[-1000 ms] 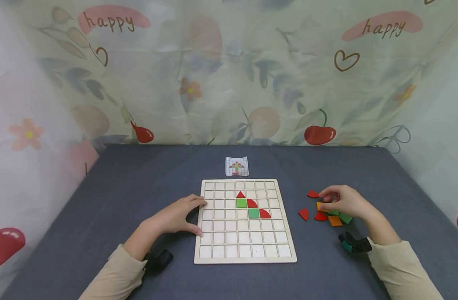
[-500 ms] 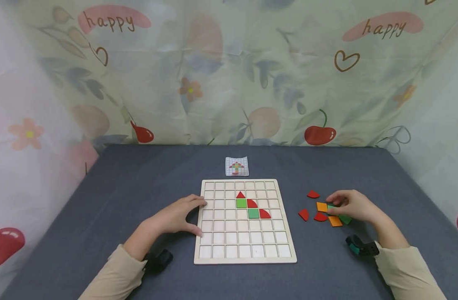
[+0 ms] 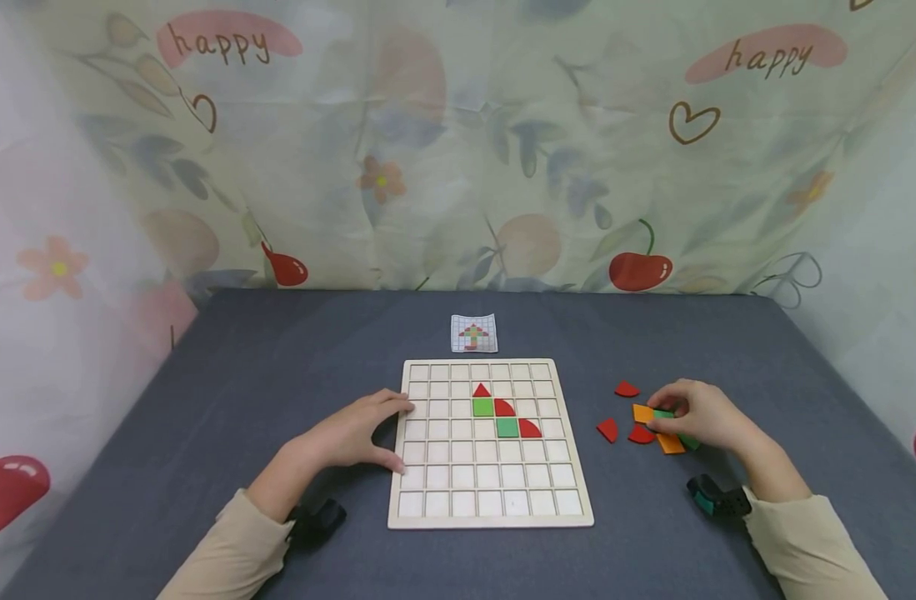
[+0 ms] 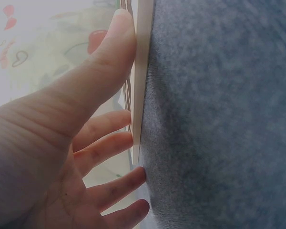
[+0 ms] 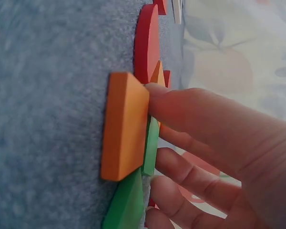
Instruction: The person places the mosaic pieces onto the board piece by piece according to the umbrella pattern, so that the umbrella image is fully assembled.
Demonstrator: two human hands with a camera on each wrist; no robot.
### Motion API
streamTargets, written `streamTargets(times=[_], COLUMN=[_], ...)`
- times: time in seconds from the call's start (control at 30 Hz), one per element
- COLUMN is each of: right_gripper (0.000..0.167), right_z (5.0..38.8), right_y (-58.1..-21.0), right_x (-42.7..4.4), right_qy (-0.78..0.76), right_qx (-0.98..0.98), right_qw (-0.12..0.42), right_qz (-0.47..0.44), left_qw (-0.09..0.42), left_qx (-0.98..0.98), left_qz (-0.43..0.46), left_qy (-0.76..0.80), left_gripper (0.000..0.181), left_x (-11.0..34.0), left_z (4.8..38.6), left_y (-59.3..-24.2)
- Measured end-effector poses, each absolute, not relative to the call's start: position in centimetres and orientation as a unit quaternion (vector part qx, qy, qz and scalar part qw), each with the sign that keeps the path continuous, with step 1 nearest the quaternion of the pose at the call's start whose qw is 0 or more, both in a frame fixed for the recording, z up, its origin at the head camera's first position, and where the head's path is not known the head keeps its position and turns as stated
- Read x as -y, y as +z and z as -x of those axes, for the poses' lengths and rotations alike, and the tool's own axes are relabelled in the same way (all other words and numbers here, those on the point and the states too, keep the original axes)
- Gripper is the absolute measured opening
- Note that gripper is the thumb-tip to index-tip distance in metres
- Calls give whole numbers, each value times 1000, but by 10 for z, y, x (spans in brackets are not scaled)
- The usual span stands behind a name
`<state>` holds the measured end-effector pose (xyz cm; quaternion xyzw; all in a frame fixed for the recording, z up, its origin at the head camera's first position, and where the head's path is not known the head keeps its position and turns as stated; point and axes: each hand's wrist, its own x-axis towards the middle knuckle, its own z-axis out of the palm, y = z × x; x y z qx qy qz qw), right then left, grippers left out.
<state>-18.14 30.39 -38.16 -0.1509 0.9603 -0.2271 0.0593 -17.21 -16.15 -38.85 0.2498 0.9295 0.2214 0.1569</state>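
The left hand (image 3: 352, 429) rests at the left edge of the pale gridded board (image 3: 461, 518), thumb and fingertips touching its rim. In the left wrist view, that hand's (image 4: 93, 124) fingers are spread along the board (image 4: 142, 57). The right hand (image 3: 701, 412) is over the loose pieces, its bent thumb and fingers around a green piece (image 3: 662, 414) beside an orange square (image 3: 642, 413). In the right wrist view, the right hand's (image 5: 205, 143) thumb tip touches the pieces near the green piece (image 5: 151, 148), behind an orange square (image 5: 126, 129); a firm grip cannot be told.
On the board lie a red triangle (image 3: 481, 390), two green squares (image 3: 483, 407) (image 3: 507, 427) and two red quarter-circles (image 3: 504, 407) (image 3: 529, 427). A pattern card (image 3: 473, 333) lies behind it. Loose red pieces (image 3: 626, 388) (image 3: 608, 429) (image 3: 641, 433) and an orange one (image 3: 671, 443) lie to the right.
The right hand moved right over the loose pieces, then slightly back left, its thumb now closer to the orange square. The left hand and board have stayed put.
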Motion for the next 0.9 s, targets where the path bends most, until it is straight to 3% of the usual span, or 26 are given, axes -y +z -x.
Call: streamTargets(times=[0.4,0.9], right_gripper=[27,25], right_z=[187,184], right_y=[-373,-370], right_x=[-287,-240], right_qy=[-236,-300], right_qx=[-959,-941], right_qw=[66,16], right_qz=[143,153], left_qw=[159,156], left_qx=[-928,-929], left_qz=[-248,-253], left_qy=[226,222], left_gripper=[83,83], left_x=[162,162], left_z=[171,171], left_y=[-387,-387])
